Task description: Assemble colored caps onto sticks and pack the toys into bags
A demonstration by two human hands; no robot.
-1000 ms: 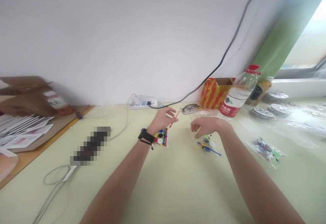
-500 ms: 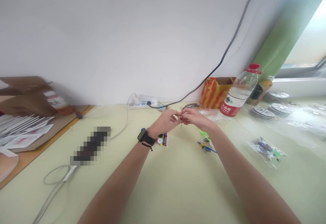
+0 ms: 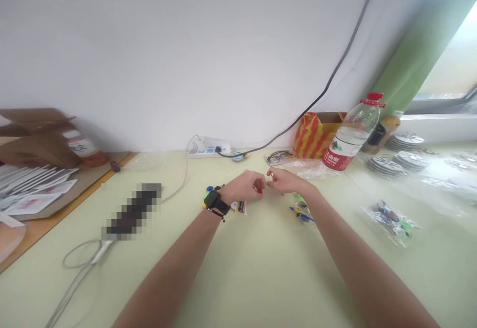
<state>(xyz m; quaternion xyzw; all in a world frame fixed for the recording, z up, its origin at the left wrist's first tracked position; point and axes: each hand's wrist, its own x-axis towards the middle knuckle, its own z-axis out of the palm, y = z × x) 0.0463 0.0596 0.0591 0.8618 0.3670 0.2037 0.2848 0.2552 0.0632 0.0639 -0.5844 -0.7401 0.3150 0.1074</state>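
Fingers [image 3: 258, 177] of the left hand [image 3: 246, 185] are pinching a red piece [image 3: 260, 190] over the desk [image 3: 253, 273], the right hand [image 3: 286, 181] seemingly grasping a red stick [image 3: 282, 194] nearby. Small-part handling is likely calling for a steady grip.

A large water bottle [image 3: 340, 150] with a red cap stands beside a red-and-yellow striped bag [image 3: 309, 136]. At left, a cardboard box [image 3: 35, 141] sits next to a drink bottle [image 3: 82, 147], while a black cable [image 3: 328, 85] runs down to a white power strip [image 3: 207, 154].
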